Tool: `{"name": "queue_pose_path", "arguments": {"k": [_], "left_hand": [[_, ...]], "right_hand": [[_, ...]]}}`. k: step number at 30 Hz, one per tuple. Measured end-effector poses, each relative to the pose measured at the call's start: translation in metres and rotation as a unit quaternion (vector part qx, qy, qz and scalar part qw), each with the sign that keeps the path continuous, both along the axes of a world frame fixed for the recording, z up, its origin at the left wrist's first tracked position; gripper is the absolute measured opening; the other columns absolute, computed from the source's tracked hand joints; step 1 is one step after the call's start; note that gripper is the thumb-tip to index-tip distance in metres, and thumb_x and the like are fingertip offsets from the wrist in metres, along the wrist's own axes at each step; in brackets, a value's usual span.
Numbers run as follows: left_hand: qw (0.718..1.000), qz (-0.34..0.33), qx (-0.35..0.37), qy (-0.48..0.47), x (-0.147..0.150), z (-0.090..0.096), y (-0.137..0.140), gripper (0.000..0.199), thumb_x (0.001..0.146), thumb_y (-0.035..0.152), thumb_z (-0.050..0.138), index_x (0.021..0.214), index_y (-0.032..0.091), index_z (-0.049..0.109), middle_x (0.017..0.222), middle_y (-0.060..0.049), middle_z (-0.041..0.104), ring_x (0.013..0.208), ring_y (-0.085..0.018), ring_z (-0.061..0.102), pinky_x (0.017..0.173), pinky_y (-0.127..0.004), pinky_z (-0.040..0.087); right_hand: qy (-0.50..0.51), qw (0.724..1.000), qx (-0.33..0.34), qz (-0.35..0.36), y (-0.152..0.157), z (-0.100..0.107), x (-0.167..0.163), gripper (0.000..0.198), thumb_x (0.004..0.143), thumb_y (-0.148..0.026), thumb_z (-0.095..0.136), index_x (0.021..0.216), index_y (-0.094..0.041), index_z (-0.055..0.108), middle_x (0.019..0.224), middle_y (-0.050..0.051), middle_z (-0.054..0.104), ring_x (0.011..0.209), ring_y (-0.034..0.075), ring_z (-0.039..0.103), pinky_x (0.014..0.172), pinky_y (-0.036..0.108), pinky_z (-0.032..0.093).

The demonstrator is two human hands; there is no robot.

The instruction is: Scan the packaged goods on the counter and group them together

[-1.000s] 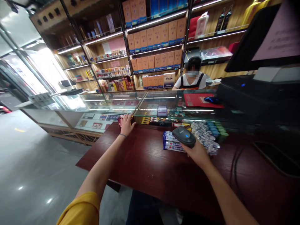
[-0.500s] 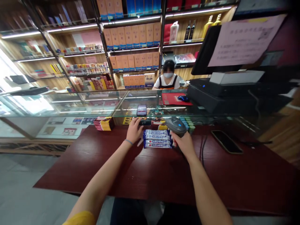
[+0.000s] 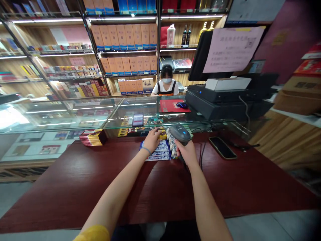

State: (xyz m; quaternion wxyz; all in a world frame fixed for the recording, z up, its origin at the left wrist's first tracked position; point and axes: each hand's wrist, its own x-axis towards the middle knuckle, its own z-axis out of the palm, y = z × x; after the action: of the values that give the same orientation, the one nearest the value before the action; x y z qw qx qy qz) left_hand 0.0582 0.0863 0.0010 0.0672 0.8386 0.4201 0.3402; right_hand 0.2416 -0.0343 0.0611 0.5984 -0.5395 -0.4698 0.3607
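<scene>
In my right hand (image 3: 187, 152) is a dark grey barcode scanner (image 3: 180, 134), its handle gripped and a blue light showing on top. My left hand (image 3: 152, 142) reaches over a row of blue-and-white wrapped sticks (image 3: 160, 152) and covers part of them. Its fingers are stretched out, with the tips at some yellow packs (image 3: 163, 134) behind the sticks. Small silvery-white cylindrical packs (image 3: 173, 147) stand between the sticks and the scanner, partly hidden by it.
A stack of red-and-yellow packs (image 3: 92, 137) lies left on the dark red table (image 3: 105, 180). To the right lies a black phone (image 3: 222, 147). The glass counter (image 3: 112, 117) runs behind, with a monitor (image 3: 198, 57) on it. A masked person (image 3: 166, 85) sits beyond.
My left hand has moved right, from a dark item behind the table edge to over the wrapped sticks and the yellow packs. The scanner stays in my right hand. The view has turned slightly right.
</scene>
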Motion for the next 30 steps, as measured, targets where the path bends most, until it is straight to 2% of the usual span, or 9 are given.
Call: {"name": "queue_pose_path", "arguments": {"k": [6, 12, 15, 20, 23, 26, 30], "left_hand": [[0.989, 0.047, -0.026, 0.137, 0.017, 0.014, 0.005, 0.051, 0.090, 0.026, 0.068, 0.141, 0.023, 0.058, 0.152, -0.015, 0.052, 0.139, -0.034, 0.048, 0.118, -0.052, 0.038], [0.973, 0.082, -0.047, 0.212, 0.021, 0.019, 0.001, 0.041, 0.095, 0.035, 0.062, 0.135, 0.024, 0.062, 0.135, -0.014, 0.064, 0.126, -0.033, 0.057, 0.112, -0.049, 0.041], [0.966, 0.096, -0.056, 0.232, 0.022, 0.022, 0.000, 0.031, 0.098, 0.028, 0.057, 0.127, 0.023, 0.067, 0.126, -0.013, 0.068, 0.120, -0.030, 0.061, 0.107, -0.045, 0.044], [0.965, 0.078, -0.048, 0.246, 0.018, 0.031, -0.004, 0.029, 0.100, 0.019, 0.048, 0.123, 0.021, 0.066, 0.117, -0.013, 0.072, 0.112, -0.026, 0.067, 0.100, -0.040, 0.048], [0.981, 0.056, -0.020, 0.186, 0.002, 0.035, -0.010, 0.029, 0.100, 0.017, 0.050, 0.124, 0.023, 0.065, 0.112, -0.011, 0.074, 0.108, -0.025, 0.069, 0.099, -0.038, 0.049], [0.997, 0.048, 0.007, 0.052, -0.023, 0.035, -0.020, 0.032, 0.099, 0.018, 0.052, 0.126, 0.027, 0.066, 0.114, -0.010, 0.075, 0.110, -0.025, 0.070, 0.100, -0.037, 0.050], [0.986, 0.049, 0.050, -0.151, -0.063, 0.027, -0.045, 0.029, 0.100, 0.027, 0.054, 0.123, 0.029, 0.071, 0.124, -0.008, 0.073, 0.119, -0.026, 0.067, 0.109, -0.040, 0.049]], "right_hand": [[-0.001, 1.000, -0.010, 0.003, 0.000, 0.000, 0.001, 0.032, 0.078, -0.049, 0.073, 0.091, -0.025, 0.058, 0.051, -0.005, 0.056, 0.035, 0.016, 0.049, 0.037, 0.030, 0.040], [0.002, 1.000, -0.012, 0.005, 0.000, -0.001, 0.000, 0.031, 0.078, -0.050, 0.073, 0.088, -0.025, 0.057, 0.052, -0.004, 0.057, 0.036, 0.016, 0.049, 0.036, 0.030, 0.040], [-0.003, 1.000, -0.013, 0.007, -0.001, -0.001, 0.000, 0.031, 0.078, -0.051, 0.073, 0.085, -0.026, 0.056, 0.051, -0.004, 0.057, 0.035, 0.016, 0.050, 0.036, 0.030, 0.040], [-0.011, 1.000, -0.010, 0.002, -0.001, 0.002, -0.002, 0.030, 0.078, -0.050, 0.073, 0.085, -0.026, 0.056, 0.050, -0.004, 0.057, 0.034, 0.016, 0.049, 0.037, 0.030, 0.041], [-0.007, 1.000, -0.008, -0.001, -0.003, 0.004, -0.003, 0.030, 0.076, -0.049, 0.073, 0.084, -0.026, 0.056, 0.050, -0.005, 0.056, 0.034, 0.016, 0.048, 0.036, 0.030, 0.039], [-0.018, 1.000, -0.014, 0.004, -0.004, 0.006, -0.004, 0.030, 0.076, -0.049, 0.073, 0.082, -0.026, 0.055, 0.050, -0.004, 0.056, 0.036, 0.016, 0.049, 0.036, 0.030, 0.040], [-0.026, 0.999, -0.018, 0.011, -0.005, 0.004, -0.007, 0.030, 0.077, -0.049, 0.075, 0.087, -0.026, 0.058, 0.053, -0.004, 0.058, 0.038, 0.017, 0.051, 0.038, 0.031, 0.041]]}}
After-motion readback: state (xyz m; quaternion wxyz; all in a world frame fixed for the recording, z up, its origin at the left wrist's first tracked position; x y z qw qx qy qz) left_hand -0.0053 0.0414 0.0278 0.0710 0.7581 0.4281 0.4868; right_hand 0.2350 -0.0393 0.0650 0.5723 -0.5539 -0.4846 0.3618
